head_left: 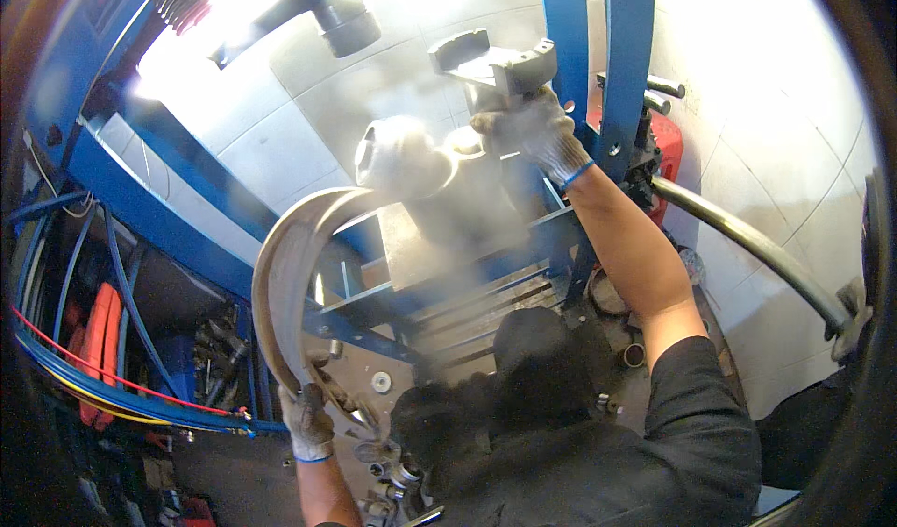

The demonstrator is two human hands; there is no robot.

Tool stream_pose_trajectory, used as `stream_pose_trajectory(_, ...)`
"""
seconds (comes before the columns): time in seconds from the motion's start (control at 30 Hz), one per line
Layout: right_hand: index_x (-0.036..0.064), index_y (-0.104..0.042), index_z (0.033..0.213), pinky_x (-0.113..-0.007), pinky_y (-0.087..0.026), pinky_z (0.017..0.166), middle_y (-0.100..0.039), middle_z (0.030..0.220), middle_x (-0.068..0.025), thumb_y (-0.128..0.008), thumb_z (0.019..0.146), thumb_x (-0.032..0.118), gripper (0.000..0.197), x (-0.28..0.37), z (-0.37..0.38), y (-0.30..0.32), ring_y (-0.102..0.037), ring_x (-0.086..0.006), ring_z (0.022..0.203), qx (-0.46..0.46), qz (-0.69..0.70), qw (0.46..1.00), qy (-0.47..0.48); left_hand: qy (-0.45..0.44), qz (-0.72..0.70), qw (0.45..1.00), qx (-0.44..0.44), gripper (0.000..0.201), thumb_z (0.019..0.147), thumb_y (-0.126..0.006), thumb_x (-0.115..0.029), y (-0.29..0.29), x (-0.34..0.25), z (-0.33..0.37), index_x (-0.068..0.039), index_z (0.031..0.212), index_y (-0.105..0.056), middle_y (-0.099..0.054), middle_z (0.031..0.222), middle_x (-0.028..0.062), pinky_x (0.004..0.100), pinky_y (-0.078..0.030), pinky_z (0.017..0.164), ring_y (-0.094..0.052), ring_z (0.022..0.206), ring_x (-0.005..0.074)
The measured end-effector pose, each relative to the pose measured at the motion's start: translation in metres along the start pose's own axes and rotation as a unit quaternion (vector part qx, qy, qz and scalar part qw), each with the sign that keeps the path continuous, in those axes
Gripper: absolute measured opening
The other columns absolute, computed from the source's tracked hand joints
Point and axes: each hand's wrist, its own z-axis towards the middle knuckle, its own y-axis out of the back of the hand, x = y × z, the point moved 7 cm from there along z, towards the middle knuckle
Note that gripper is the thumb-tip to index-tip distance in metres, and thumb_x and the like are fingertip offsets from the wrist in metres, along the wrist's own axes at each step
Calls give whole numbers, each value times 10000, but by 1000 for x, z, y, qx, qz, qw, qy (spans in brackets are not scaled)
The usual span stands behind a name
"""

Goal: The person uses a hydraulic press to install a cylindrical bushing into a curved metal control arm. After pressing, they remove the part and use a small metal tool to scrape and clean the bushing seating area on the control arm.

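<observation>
My left hand [306,422], in a pale knit glove, is closed round the lower end of a large curved metal arm [280,275]. The arm bends upward, and its far end meets a rounded metal housing [402,158] that sits above a metal block [420,247] on the press bed. Higher up on the right, my gloved right hand [533,130] is wrapped round the underside of a heavy grey metal piece with raised, curved sides [505,69]. Haze and blur soften the outlines around the housing.
Blue press uprights [628,60] and a crossbeam [177,200] frame the work. The press ram [346,24] hangs above. A long metal lever [747,242] extends rightward beside a red container [665,153]. Coloured hoses [140,410] run at left; several metal parts [397,476] lie below.
</observation>
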Motion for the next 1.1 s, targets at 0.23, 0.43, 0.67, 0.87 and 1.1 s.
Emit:
stream_pose_trajectory(0.23, 61, -594, 1224, -372, -493, 895, -636, 1198, -129, -759, 788, 390, 571, 9, -58, 7, -621, -264, 1076, -59, -455, 864, 209, 133, -260, 956, 31, 766, 745, -782, -410, -42, 58, -12, 3, 1326, -500, -619, 849, 83, 317, -491, 463, -608, 596, 200)
stream_pose_trajectory(0.43, 46, -482, 1379, -445, -349, 1092, -523, 1386, -144, -684, 859, 310, 618, -25, -102, -3, -491, -312, 1271, 86, -363, 916, 148, 133, -333, 933, 31, 692, 762, -770, -391, -51, 74, -19, -13, 1288, -527, -598, 731, 82, 351, -475, 464, -566, 542, 207)
stream_pose_trajectory(0.67, 99, -575, 1316, -567, -272, 1087, -621, 1285, -69, -638, 796, 625, 743, -24, -129, -46, -530, -229, 1231, -96, -554, 743, 362, 135, -316, 936, 74, 786, 801, -724, -528, -44, 99, -30, -73, 1390, -472, -608, 974, 52, 368, -559, 537, -629, 660, 205)
stream_pose_trajectory(0.87, 158, -578, 1332, -604, -243, 1086, -610, 1342, -46, -601, 790, 684, 755, 12, -124, -68, -542, -261, 1257, -69, -579, 739, 338, 155, -442, 868, 166, 766, 852, -644, -580, -47, 109, -41, -94, 1405, -432, -587, 783, 124, 452, -520, 529, -560, 562, 271)
stream_pose_trajectory(1.1, 36, -460, 1426, -417, -456, 1068, -588, 1343, -146, -760, 839, 229, 686, 34, -92, -8, -534, -278, 1280, 229, -196, 953, 2, 40, -422, 886, 189, 787, 843, -680, -571, -60, 61, -34, -82, 1400, -414, -504, 626, 74, 420, -498, 489, -523, 511, 246)
